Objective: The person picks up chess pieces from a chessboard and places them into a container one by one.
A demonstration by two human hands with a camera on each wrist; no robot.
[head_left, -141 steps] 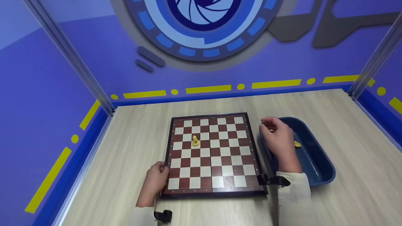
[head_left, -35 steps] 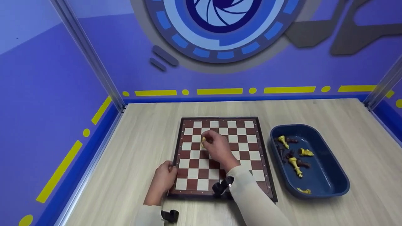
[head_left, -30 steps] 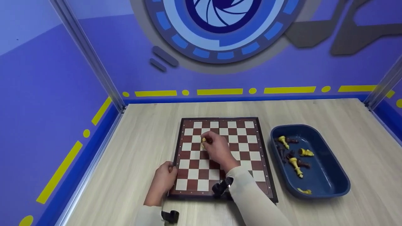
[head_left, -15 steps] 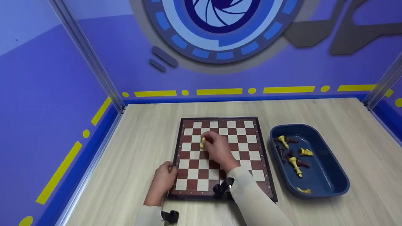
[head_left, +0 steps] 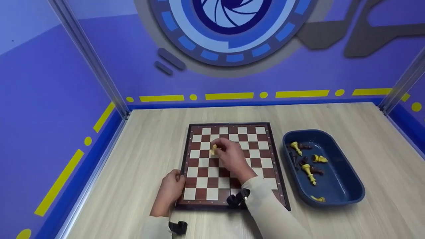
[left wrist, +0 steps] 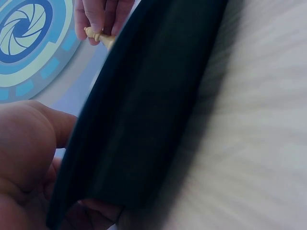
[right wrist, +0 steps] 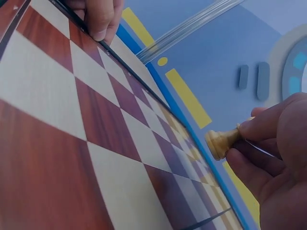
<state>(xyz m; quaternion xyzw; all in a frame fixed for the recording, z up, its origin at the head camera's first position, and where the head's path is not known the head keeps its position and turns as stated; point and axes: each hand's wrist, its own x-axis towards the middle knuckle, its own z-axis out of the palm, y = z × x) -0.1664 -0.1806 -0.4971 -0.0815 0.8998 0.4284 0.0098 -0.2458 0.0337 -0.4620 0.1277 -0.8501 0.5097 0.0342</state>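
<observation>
My right hand (head_left: 230,157) pinches a pale yellow bishop (head_left: 213,151) over the left half of a brown-and-white chessboard (head_left: 202,182). In the right wrist view, thumb and fingertips grip the bishop (right wrist: 219,144) at its stem; its round base shows against the wall, past the board's far edge. Its knobbed top points up between the fingers in the left wrist view. My left hand (head_left: 171,187) holds the board's near left edge. There the thumb lies on the rim and fingers reach under the dark side of the board (left wrist: 144,105).
Right of the board stands a dark blue tray (head_left: 357,186). Several yellow and dark brown chess pieces lie in it, among them a yellow king (head_left: 309,174). Blue walls (head_left: 232,83) close off the table's back and sides.
Since the oldest frame, my right hand has moved left from the tray to the board and taken hold of the bishop that stood there. Lately it barely moves; the left hand keeps its hold.
</observation>
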